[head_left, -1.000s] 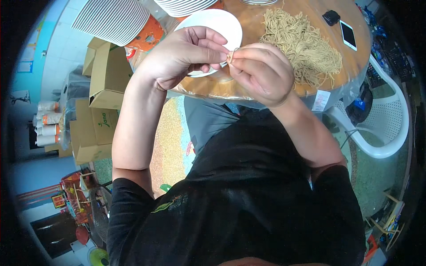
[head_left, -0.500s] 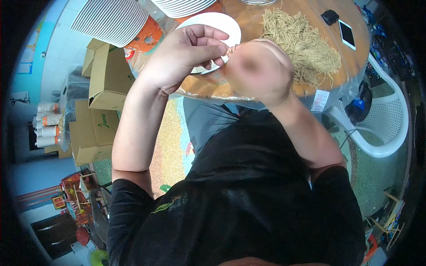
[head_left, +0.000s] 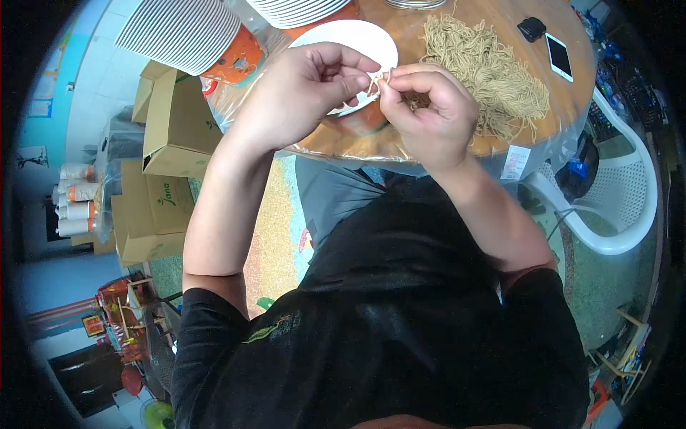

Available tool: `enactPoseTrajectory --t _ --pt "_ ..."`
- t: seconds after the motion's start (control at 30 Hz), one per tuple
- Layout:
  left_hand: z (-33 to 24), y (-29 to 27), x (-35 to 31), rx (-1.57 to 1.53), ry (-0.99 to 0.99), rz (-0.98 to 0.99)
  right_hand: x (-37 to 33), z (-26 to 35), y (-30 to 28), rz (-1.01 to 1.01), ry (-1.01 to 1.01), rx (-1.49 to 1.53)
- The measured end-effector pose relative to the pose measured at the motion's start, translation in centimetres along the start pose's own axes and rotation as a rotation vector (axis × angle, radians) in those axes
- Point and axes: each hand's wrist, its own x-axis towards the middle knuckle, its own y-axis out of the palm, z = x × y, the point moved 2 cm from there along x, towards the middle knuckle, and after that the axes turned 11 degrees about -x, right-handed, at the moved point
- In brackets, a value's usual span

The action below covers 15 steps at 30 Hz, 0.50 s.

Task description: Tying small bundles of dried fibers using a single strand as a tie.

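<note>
Over the near edge of the table, my two hands meet fingertip to fingertip. My left hand has thumb and forefinger pinched on a short piece of pale string. From the other side my right hand pinches the same string, its remaining fingers curled in. Just behind the hands is a white round lid-like disc, partly covered by my left hand. A loose heap of tan string lies on the table to the right of my right hand.
Stacks of nested orange tubs with white rims stand at the back left of the plastic-covered table. A phone and a small black object lie at right. Open cardboard boxes are left; a white plastic chair is right.
My right hand has turned, so its curled fingers and thumb now show. Both hands have shifted slightly right, and the white disc has moved a little right too.
</note>
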Motion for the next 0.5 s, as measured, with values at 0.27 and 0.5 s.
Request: enactPoseTrajectory --t 0.27,0.5 --pt "-0.12 0.76 -0.09 0.085 0.051 -0.054 -0.39 -0.34 0.28 -0.028 -0.009 -0.001" --pt "0.52 0.53 0.1 0.181 0.032 -0.082 -0.48 -0.09 0.03 -0.02 -0.016 -0.039"
